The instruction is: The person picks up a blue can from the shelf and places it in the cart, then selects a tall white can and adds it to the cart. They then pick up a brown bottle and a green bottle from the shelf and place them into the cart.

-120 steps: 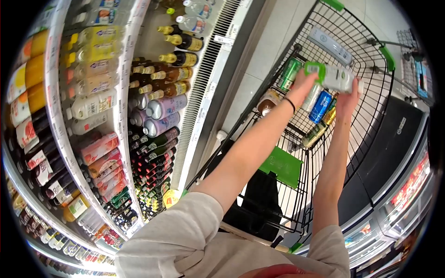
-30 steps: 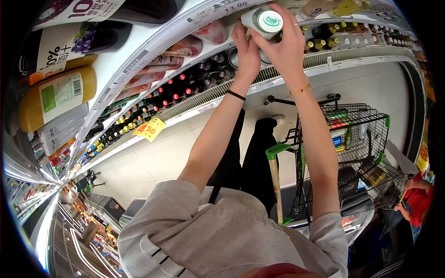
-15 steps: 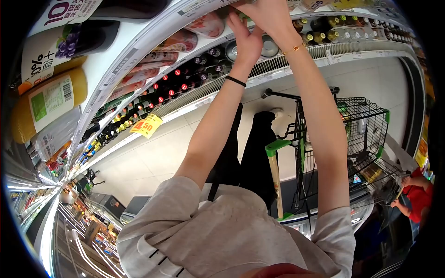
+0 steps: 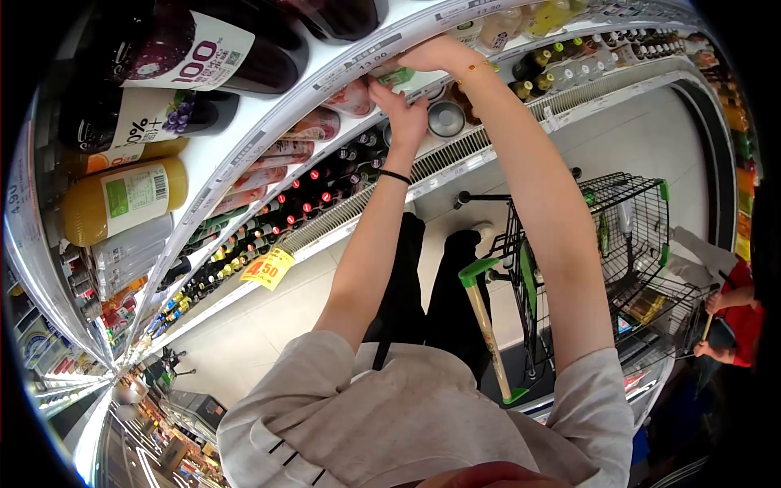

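My left hand (image 4: 404, 115), with a black band at its wrist, reaches up to the chilled shelf. Its fingers and thumb are apart. The fingertips are at a green-marked item (image 4: 397, 77), whose full shape is hidden. My right hand (image 4: 438, 55), wearing a thin bracelet, reaches in from the other side of that item under the shelf edge. Its fingertips are out of sight, so its grip does not show. Pink-patterned containers (image 4: 351, 99) lie just left of my left hand. Below my hands is a round metallic can top (image 4: 445, 119).
Large juice bottles (image 4: 122, 203) fill the upper shelf at left. Dark bottles (image 4: 325, 179) line the lower shelf, with a yellow price tag (image 4: 268, 268) on its edge. A shopping cart (image 4: 626, 244) holding goods stands at right, near another person in red (image 4: 736, 313).
My view has shifted, showing more of the upper juice shelf. Both hands are lower and slightly left in view, and the green-marked item between them shows more.
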A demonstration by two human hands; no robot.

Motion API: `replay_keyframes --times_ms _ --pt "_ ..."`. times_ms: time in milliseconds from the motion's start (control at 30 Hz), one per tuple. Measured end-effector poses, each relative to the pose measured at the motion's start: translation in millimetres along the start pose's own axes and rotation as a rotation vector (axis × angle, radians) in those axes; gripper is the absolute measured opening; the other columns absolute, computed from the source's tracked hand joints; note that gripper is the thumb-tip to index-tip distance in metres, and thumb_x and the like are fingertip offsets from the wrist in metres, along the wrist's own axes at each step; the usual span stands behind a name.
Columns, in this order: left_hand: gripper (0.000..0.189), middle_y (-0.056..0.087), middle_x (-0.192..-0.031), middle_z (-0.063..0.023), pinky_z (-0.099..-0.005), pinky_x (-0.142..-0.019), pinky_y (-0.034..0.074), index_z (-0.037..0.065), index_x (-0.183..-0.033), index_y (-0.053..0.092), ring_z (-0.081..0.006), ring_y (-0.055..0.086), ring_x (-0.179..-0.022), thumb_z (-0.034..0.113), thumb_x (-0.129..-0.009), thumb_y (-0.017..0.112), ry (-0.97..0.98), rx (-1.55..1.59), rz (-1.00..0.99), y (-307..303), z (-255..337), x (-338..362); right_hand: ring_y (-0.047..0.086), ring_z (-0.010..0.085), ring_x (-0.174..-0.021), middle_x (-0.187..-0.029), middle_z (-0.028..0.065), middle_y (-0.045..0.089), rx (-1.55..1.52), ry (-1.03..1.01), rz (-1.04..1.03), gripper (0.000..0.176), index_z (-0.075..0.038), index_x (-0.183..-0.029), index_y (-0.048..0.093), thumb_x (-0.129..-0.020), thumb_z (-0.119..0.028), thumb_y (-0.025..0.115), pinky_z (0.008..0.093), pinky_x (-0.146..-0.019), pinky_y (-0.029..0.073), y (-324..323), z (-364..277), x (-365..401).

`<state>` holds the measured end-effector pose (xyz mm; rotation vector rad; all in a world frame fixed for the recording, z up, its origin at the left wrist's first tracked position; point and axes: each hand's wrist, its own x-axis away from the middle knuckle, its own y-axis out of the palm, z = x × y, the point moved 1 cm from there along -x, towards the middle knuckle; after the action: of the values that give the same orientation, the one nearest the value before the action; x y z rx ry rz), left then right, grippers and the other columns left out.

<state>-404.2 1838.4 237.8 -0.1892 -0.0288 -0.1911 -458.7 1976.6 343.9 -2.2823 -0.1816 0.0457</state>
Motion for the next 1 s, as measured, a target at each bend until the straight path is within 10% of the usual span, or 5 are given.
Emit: replay_keyframes --times_ms 267,333,400,567,1000 --pt "0.101 0.010 -0.161 -0.0244 -0.0468 -0.112 0.042 -0.005 -0.159 0.004 -0.0406 0.034 -0.142 -0.001 -0.081 0.067 -0.046 0.043 -0.013 -6 6 16 0.070 0.0353 -0.102 -0.106 0.0146 0.076 0.055 0.057 0.228 0.028 -0.015 -0.110 0.079 -0.090 -0.033 0.071 0.0426 -0.090 0.055 12 -12 24" --pt "0.092 0.016 -0.158 -0.0267 -0.0487 -0.111 0.040 -0.009 -0.157 0.009 -0.0410 0.038 -0.136 0.001 -0.085 0.067 -0.065 0.025 -0.024 -12 22 41 0.065 0.0408 -0.110 -0.126 0.0194 0.067 -0.049 0.056 0.342 0.045 -0.010 -0.131 0.064 -0.092 -0.033 0.071 0.0466 -0.090 0.055 12 -32 58" --pt "0.084 0.026 -0.152 -0.0293 -0.0502 -0.109 0.037 -0.014 -0.152 0.015 -0.0444 0.040 -0.129 0.003 -0.087 0.065 0.130 -0.425 -0.245 -17 11 76 0.059 0.0450 -0.122 -0.153 0.0229 0.046 -0.183 0.068 0.449 0.070 -0.004 -0.151 0.039 -0.096 -0.035 0.068 0.0493 -0.096 0.053 9 -62 112" --pt "0.061 0.044 -0.135 -0.0272 -0.0505 -0.106 0.036 -0.008 -0.136 0.041 -0.0461 0.043 -0.123 0.006 -0.082 0.064 0.480 -0.566 -0.561 -40 63 179 0.041 0.0410 -0.146 -0.157 0.0238 0.043 -0.279 0.280 0.552 0.068 0.001 -0.153 0.041 -0.098 -0.027 0.068 0.0434 -0.119 0.035 44 -107 276" --pt "0.020 0.064 -0.092 -0.0066 -0.0388 -0.092 0.049 0.011 -0.098 0.065 -0.0263 0.064 -0.097 0.027 -0.086 0.068 0.994 -0.641 -1.631 -52 63 300 0.050 0.0467 -0.120 -0.134 0.0276 0.048 0.015 0.929 0.636 0.062 0.005 -0.144 0.045 -0.093 -0.016 0.072 0.0531 -0.102 0.043 221 -256 624"
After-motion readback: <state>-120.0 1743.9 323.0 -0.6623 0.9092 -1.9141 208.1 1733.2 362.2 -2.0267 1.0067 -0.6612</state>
